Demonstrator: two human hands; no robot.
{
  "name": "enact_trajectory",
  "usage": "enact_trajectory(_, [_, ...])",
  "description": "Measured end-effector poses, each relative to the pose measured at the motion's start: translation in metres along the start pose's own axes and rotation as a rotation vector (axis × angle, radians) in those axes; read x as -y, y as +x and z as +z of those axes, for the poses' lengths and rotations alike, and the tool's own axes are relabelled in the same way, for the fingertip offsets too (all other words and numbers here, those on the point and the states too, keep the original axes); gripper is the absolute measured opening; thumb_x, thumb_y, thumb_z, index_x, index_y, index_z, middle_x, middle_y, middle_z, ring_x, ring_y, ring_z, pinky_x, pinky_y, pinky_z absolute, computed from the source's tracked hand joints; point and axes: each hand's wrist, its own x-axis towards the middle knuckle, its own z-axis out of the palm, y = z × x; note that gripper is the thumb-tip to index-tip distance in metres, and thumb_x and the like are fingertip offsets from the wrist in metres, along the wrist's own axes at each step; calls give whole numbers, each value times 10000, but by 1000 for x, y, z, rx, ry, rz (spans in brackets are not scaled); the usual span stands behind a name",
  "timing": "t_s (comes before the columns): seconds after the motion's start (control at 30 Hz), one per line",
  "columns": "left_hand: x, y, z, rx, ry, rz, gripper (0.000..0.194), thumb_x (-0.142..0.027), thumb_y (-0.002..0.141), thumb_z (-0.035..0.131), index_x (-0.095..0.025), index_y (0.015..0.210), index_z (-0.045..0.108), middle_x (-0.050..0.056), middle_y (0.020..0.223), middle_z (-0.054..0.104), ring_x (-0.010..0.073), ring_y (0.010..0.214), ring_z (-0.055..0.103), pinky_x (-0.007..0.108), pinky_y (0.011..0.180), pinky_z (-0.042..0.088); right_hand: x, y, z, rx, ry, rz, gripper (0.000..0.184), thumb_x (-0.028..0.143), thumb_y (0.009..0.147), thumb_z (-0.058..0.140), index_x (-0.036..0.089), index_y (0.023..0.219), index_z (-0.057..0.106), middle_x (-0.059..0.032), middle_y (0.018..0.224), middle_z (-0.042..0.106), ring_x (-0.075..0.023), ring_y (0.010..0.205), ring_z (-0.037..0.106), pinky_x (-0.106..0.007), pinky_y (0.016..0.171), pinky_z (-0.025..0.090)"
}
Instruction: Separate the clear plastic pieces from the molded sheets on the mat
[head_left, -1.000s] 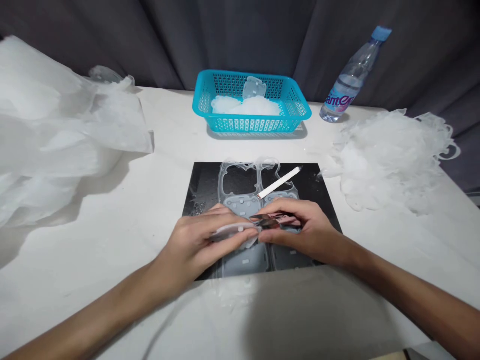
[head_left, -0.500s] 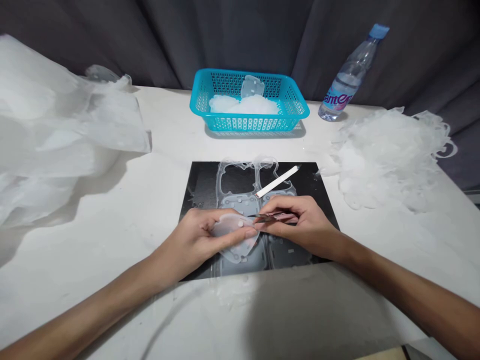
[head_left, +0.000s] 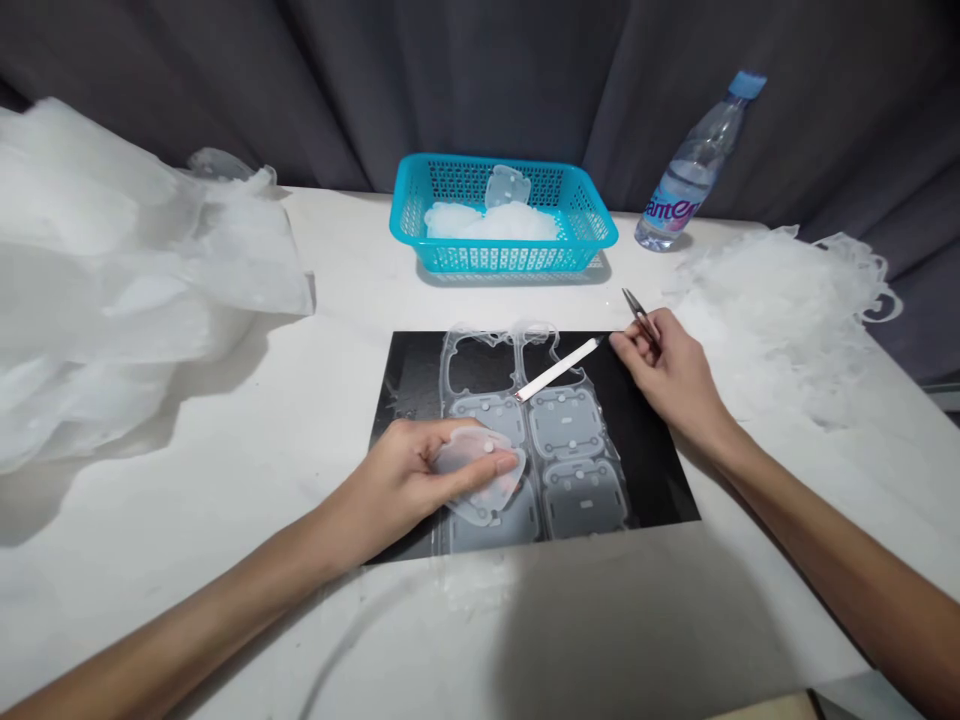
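Note:
My left hand (head_left: pixel 420 470) pinches a thin, translucent silicone-like piece (head_left: pixel 472 470) between thumb and fingers, above the black board (head_left: pixel 652 470). Metal tweezers (head_left: pixel 640 312) are gripped in my right hand (head_left: pixel 664 370), near the board's far right corner, with their tips pointing up and away. On the board lies a translucent moulded sheet (head_left: pixel 566 425) of rounded square pieces, with cut-out openings at its far end. A white pen-like knife (head_left: pixel 559 370) rests diagonally across that sheet.
Behind the board stands a blue basket (head_left: pixel 506 258) with translucent pieces inside. A water bottle (head_left: pixel 682 195) stands right of it. Translucent scraps (head_left: pixel 787 310) are heaped at the right. A big whitish plastic bag (head_left: pixel 135 260) fills the left side of the white table (head_left: pixel 300 610).
My right hand has moved away from the silicone-like piece, to the right and farther back, carrying the tweezers. My left hand still holds the piece in nearly the same place.

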Motion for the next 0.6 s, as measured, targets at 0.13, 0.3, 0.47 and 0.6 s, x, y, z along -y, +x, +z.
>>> enact_trajectory(0.13, [-1,1,-1,23,-63,-42,393,-526,965,670,-187,837,821,40,840,825,186,729,750,238,686,605,-13,5,3,-33,-239,6,418,552,965,580,217,1211,538,-102,1113,653,-275,924,649,-377,743,472])
enact_trajectory(0.3, [0,0,-4,49,-148,-81,509,-602,1012,564,-183,918,836,70,898,832,220,825,780,271,792,615,-24,10,4,-54,-331,-82,385,448,1076,348,196,1238,590,-160,1199,638,-329,1101,635,-417,811,503])
enact_trajectory(0.47, [-2,-2,-7,45,-258,-153,632,-673,1014,484,-140,1030,824,105,927,831,275,880,783,357,889,617,-24,13,4,-78,-362,-169,403,449,1082,394,194,1213,677,-138,1091,678,-318,1031,626,-404,793,502])
enact_trajectory(0.6, [-4,-2,-11,56,-306,-136,621,-651,1040,439,-141,1194,757,116,972,828,286,934,780,358,856,614,-21,13,6,-120,-370,-209,409,447,1074,435,188,1205,723,-124,1024,707,-314,974,605,-417,786,497])
